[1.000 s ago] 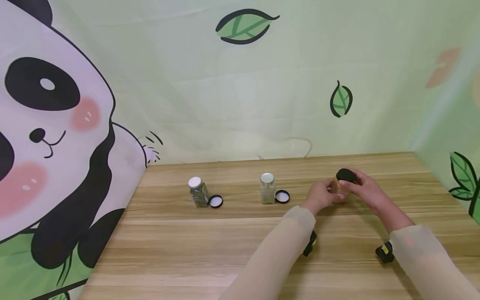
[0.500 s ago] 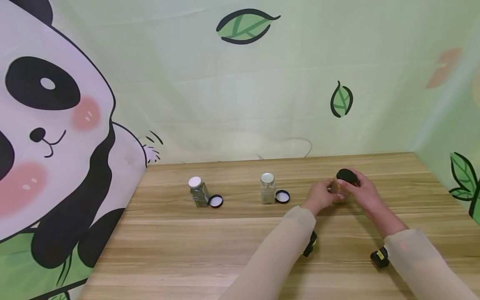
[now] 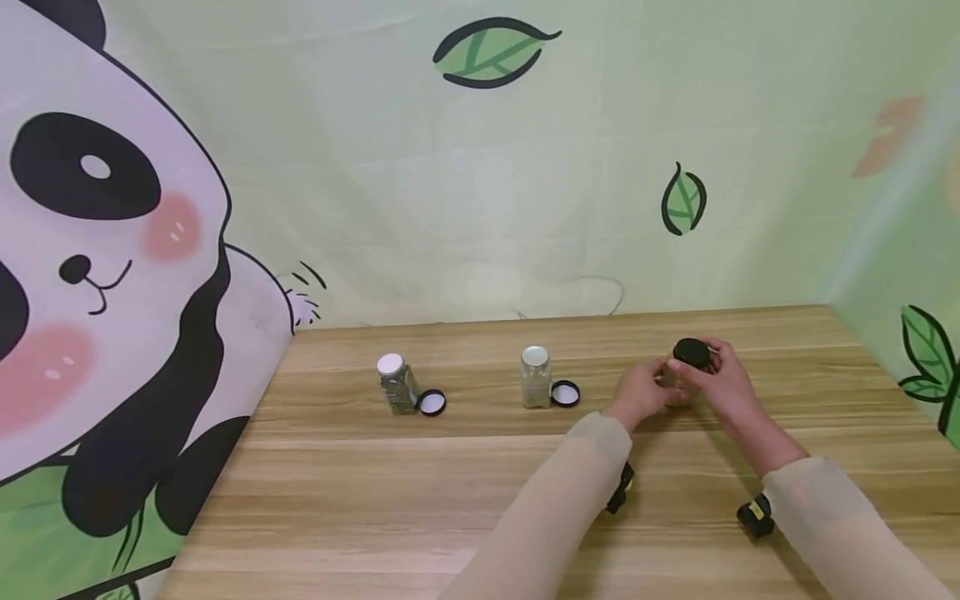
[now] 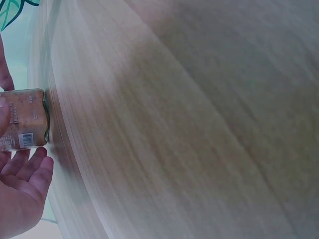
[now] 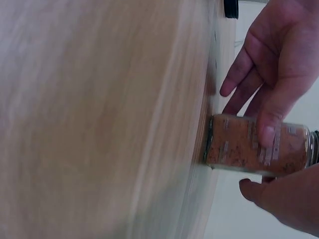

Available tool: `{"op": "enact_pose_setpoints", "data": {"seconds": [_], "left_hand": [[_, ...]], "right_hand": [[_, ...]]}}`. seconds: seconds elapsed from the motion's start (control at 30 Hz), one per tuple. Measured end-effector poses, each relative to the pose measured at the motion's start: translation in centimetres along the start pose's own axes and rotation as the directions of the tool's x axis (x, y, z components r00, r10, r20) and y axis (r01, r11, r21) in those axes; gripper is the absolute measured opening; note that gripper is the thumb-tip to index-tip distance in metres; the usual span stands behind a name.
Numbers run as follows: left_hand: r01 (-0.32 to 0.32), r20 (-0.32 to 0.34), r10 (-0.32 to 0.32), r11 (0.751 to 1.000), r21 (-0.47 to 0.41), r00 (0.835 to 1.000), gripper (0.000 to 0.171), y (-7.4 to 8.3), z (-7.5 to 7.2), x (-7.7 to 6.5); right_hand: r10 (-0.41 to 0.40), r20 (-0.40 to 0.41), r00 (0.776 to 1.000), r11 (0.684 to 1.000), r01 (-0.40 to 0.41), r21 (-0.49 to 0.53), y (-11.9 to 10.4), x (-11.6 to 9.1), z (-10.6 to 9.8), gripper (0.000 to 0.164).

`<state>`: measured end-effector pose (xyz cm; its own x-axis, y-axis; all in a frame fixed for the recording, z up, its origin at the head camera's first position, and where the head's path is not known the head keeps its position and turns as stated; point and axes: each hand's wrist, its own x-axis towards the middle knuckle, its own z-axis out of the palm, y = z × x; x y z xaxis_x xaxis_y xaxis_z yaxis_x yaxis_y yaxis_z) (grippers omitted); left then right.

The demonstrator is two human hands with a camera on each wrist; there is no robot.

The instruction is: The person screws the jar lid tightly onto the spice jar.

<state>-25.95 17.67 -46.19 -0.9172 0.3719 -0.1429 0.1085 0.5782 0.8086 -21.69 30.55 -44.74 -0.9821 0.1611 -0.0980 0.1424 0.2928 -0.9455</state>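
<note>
At the right of the table, a glass spice jar (image 5: 239,142) of reddish-brown contents stands upright under a black lid (image 3: 691,352). My left hand (image 3: 641,392) holds the jar's body from the left, its thumb lying across the label in the right wrist view. On the lid's right side, my right hand (image 3: 726,385) grips the rim between thumb and fingers. The lower part of the jar is largely hidden by the hands in the head view. A barcode shows on its side in the left wrist view.
Two more spice jars stand to the left: one with dark green contents (image 3: 398,387), another with pale contents (image 3: 536,383). Beside each lies a black lid, one left (image 3: 432,403) and one nearer (image 3: 565,393). A printed cloth backdrop (image 3: 375,208) rises behind the table.
My right hand has turned at the lid, its wrist and forearm shifting slightly left. The lid looks more level now. My left hand has kept its place on the jar.
</note>
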Motion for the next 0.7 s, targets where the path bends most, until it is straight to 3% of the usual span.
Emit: {"op": "enact_pose_setpoints", "data": {"seconds": [0.17,0.37,0.7], "left_hand": [[0.012,0.002,-0.012,1.0,-0.021,1.0,0.062,0.0,-0.1,0.0],[-0.015,0.007,0.015,1.0,-0.014,1.0,0.06,-0.5,0.1,0.6],[-0.003,0.0,0.003,1.0,-0.02,1.0,0.061,-0.2,0.1,0.3]], "right_hand": [[-0.008,0.127,0.992,1.0,0.004,0.031,0.4,0.6,-1.2,0.086],[-0.025,0.302,0.953,1.0,0.019,0.021,0.7,1.4,-3.3,0.086],[-0.054,0.427,0.903,0.999,0.047,0.027,1.1,2.2,-5.0,0.085]]}}
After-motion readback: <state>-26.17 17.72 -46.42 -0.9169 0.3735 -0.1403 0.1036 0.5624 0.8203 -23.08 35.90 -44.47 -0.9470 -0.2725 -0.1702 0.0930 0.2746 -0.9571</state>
